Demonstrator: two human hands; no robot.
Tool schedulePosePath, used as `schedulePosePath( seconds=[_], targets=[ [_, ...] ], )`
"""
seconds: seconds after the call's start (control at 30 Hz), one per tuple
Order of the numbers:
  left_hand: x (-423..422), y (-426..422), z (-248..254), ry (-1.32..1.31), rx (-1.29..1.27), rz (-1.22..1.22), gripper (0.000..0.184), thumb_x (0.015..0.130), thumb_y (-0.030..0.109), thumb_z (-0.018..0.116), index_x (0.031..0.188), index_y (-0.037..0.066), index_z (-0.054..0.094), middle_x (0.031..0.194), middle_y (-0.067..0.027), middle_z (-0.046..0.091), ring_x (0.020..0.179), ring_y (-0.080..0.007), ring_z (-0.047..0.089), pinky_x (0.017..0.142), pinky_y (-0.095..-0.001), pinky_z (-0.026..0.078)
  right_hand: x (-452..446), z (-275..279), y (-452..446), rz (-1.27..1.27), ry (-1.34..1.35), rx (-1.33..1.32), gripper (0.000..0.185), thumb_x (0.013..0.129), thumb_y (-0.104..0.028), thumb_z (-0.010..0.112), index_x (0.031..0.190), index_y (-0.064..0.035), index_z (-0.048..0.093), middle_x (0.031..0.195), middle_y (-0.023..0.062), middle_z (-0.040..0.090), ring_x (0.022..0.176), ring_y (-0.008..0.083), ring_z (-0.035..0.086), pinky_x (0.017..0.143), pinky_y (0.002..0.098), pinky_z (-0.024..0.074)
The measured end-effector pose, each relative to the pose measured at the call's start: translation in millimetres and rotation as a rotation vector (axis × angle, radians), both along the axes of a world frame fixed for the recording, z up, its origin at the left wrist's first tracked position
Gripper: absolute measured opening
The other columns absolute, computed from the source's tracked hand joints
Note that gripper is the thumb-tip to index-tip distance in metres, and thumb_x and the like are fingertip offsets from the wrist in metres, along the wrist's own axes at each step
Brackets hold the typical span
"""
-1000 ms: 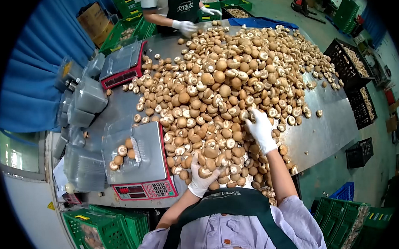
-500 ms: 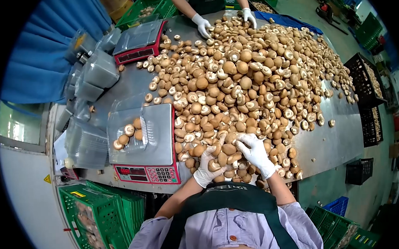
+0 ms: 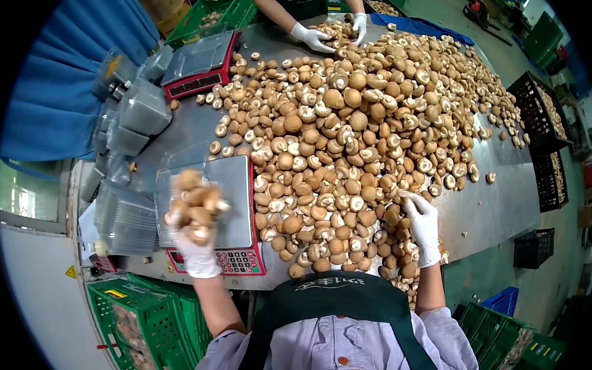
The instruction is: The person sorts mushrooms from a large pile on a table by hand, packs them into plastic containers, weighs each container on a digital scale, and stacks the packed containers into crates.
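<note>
My left hand, white-gloved and blurred by motion, holds a cluster of several brown shiitake mushrooms. It is over a clear plastic tray on the near scale, hiding much of the tray and the scale's display. My right hand, also gloved, rests at the near right edge of the large mushroom pile. Its fingers reach out against the mushrooms there, apart from one another, and no mushroom shows in its grasp.
Across the metal table, another person's gloved hands handle mushrooms. A second scale and stacked clear trays stand left. Green crates are below left; black crates stand right.
My left hand has swung left from the pile to the scale, carrying a cluster of mushrooms. My right hand has shifted right, away from it. The other person's hands have drawn closer around mushrooms.
</note>
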State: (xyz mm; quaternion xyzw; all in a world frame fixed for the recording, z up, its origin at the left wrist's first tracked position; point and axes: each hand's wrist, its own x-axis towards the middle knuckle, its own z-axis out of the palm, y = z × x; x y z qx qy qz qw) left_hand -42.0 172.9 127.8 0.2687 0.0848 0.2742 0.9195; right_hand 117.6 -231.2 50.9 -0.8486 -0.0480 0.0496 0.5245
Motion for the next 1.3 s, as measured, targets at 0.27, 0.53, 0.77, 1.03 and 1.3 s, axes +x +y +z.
schedulePosePath(
  seconds=[0.27,0.53,0.77,1.03,1.3],
  targets=[
    [-29,98,-36,0.969,1.906,0.466,0.033,0.075,0.017,0.073,0.106,0.009,0.066,0.124,-0.0126,0.054,0.118,-0.0302,0.048,0.099,-0.0394,0.039,0,-5,-20,-0.117,0.023,-0.063,0.021,0.089,-0.012,0.061,0.102,0.0033,0.066,0.090,0.0086,0.070,0.082,0.0115,0.062,0.076,0.0270,0.0493],
    [-2,77,-20,1.126,1.884,0.412,0.029,0.075,0.028,0.073,0.094,0.007,0.068,0.111,-0.0137,0.058,0.103,-0.0323,0.053,0.089,-0.0396,0.044,2,-17,-10,-0.044,0.054,-0.080,0.023,0.088,-0.013,0.063,0.105,0.0028,0.067,0.097,0.0116,0.070,0.089,0.0153,0.064,0.082,0.0280,0.0488],
    [-3,79,-39,1.006,2.005,0.585,0.029,0.078,0.030,0.070,0.097,0.008,0.069,0.111,-0.0155,0.059,0.102,-0.0329,0.055,0.090,-0.0398,0.044,-1,-18,8,0.073,-0.077,-0.137,0.020,0.088,-0.011,0.060,0.101,0.0016,0.067,0.093,0.0153,0.070,0.087,0.0184,0.067,0.080,0.0294,0.0502],
    [-31,108,-29,0.691,1.148,0.792,0.041,0.100,0.031,0.044,0.103,-0.002,0.066,0.114,-0.0101,0.062,0.105,-0.0211,0.057,0.089,-0.0317,0.045,5,-23,18,0.084,-0.101,-0.176,0.020,0.086,-0.009,0.064,0.100,0.0054,0.066,0.093,0.0169,0.069,0.086,0.0216,0.066,0.079,0.0304,0.0497],
    [-48,61,0,0.735,1.111,0.663,0.020,0.093,0.010,0.055,0.104,-0.003,0.065,0.105,-0.0082,0.065,0.097,-0.0148,0.059,0.087,-0.0281,0.046,-8,-8,33,0.184,-0.143,-0.175,0.016,0.085,-0.005,0.063,0.099,0.0013,0.067,0.095,0.0135,0.069,0.090,0.0211,0.066,0.082,0.0294,0.0494]
  ],
)
